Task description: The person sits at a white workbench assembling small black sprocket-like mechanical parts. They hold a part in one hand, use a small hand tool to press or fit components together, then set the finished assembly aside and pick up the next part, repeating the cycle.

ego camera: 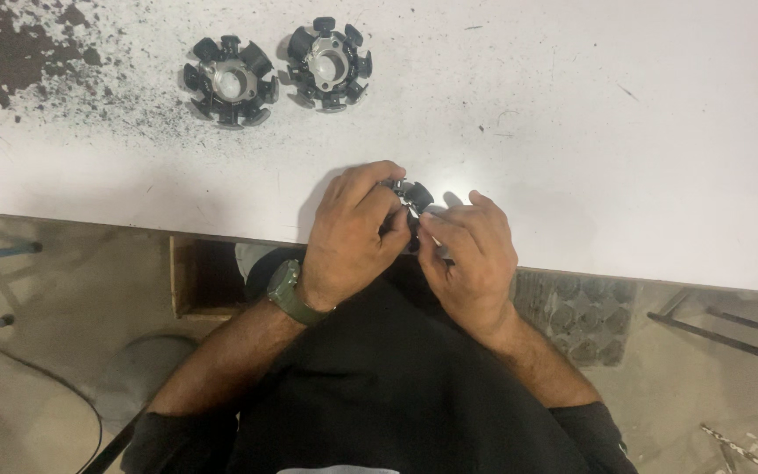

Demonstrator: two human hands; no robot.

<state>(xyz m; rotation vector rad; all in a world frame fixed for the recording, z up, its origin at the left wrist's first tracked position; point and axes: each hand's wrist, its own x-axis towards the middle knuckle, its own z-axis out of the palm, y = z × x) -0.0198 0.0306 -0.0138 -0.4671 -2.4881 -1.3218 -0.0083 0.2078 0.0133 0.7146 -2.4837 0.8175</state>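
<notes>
Both the left hand (353, 233) and right hand (471, 259) had fingers closed around a black stator (412, 197), seemingly steadying it at the tabletop (589, 132) edge, two others (230, 81) lying at eleven o'clock.

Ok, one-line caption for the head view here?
Both hands, left hand and right hand, grip a black stator core at the white table edge; two more cores lie beyond.

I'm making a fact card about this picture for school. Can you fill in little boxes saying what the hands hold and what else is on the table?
Left hand: wrapped around a small black and metal stator core, green wristwatch on the wrist
Right hand: fingertips pinching the same part from the other side
On the table: two more stator cores, side by side
Table: white, scratched, dark worn patch at the far left corner
</notes>
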